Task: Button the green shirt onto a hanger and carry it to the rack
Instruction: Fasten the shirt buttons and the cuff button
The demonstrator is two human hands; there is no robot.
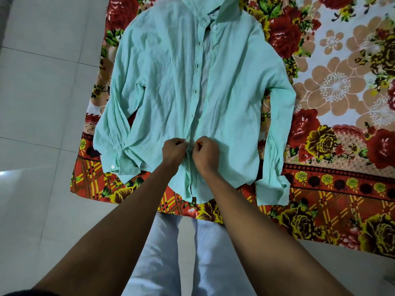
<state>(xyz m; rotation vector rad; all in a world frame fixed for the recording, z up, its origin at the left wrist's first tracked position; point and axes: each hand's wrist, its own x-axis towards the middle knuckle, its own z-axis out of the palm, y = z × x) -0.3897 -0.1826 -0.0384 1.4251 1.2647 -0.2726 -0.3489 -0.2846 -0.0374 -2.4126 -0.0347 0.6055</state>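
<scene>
Mint-green, wrinkled shirt (166, 86) lies flat, front partly unbuttoned.

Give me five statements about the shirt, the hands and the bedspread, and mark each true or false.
1. The green shirt lies front up on the floral bedspread. True.
2. Both hands pinch the shirt's front edges low on the placket. True: left hand, right hand.
3. The shirt is fully buttoned. False: the front gapes open above the hands.
4. The shirt hangs on a rack. False: it lies flat; no rack shows.
5. The sleeves lie alongside the body, cuffs toward the person. True.
</scene>
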